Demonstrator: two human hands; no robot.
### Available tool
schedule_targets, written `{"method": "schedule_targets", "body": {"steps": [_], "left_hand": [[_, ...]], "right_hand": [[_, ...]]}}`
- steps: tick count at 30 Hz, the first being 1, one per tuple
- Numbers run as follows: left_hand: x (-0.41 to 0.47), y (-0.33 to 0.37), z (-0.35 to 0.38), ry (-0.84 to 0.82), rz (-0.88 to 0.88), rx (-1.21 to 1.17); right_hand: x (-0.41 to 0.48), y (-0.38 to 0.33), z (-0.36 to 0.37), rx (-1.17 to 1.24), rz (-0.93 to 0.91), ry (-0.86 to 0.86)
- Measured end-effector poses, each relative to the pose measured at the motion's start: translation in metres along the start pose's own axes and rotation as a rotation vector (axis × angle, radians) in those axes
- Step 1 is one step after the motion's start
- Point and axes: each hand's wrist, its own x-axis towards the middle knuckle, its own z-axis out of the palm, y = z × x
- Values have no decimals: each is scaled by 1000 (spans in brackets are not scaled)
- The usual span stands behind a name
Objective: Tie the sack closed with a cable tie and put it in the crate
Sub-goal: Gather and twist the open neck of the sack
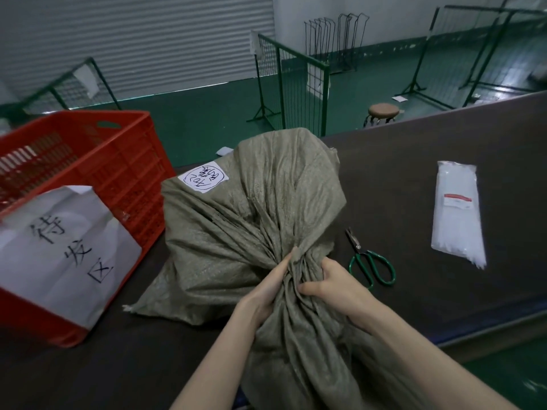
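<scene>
We have the neck of the grey-green woven sack (236, 208) bunched between both hands. Our left hand (266, 294) grips the twisted cloth from one side, and our right hand (334, 287) clamps it from the other, thumb laid across the gather. The sack's full body lies on the dark tabletop (414, 179) just beyond our knuckles, and its loose mouth trails back toward us. No tie is on it yet. The clear packet of white cable ties (457, 214) lies out past our right hand, beyond the green-handled scissors (371, 263), its long axis running away from us. Our right hand is plainly nearer, so we judge it should reach while the left keeps the twist. The red slatted plastic crate (97, 161) stands off beyond our left hand.
</scene>
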Motion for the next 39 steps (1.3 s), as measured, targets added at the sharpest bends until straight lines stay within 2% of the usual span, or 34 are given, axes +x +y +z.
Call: {"method": "schedule_targets", "body": {"steps": [7, 11, 14, 20, 24, 27, 31, 33, 35, 37, 39], "left_hand": [[8, -9, 14, 72, 71, -27], [13, -12, 3, 172, 124, 252], [19, -11, 0, 170, 148, 311], [13, -15, 14, 291, 170, 97], [11, -19, 14, 386, 120, 125], [7, -18, 10, 395, 132, 374], [-4, -9, 8, 295, 142, 607], [-6, -6, 8, 176, 139, 539], [-5, -6, 7, 95, 58, 351], [-3, -7, 8, 71, -9, 128], [0, -6, 10, 59, 31, -13]], "right_hand": [[-6, -9, -3, -194, 29, 8], [-5, -7, -5, -127, 98, -22], [1, -1, -8, -86, 132, -22], [7, -1, -20, -18, 229, -149], [5, -9, -17, -309, 202, -71], [-2, -18, -13, -544, 131, -6], [-6, -22, -9, -662, 92, 38], [-5, -24, -10, -670, 81, 41], [-4, -26, -9, -660, 70, 31], [-6, -26, -6, -659, 69, 18], [-9, -24, -2, -689, 52, 29]]}}
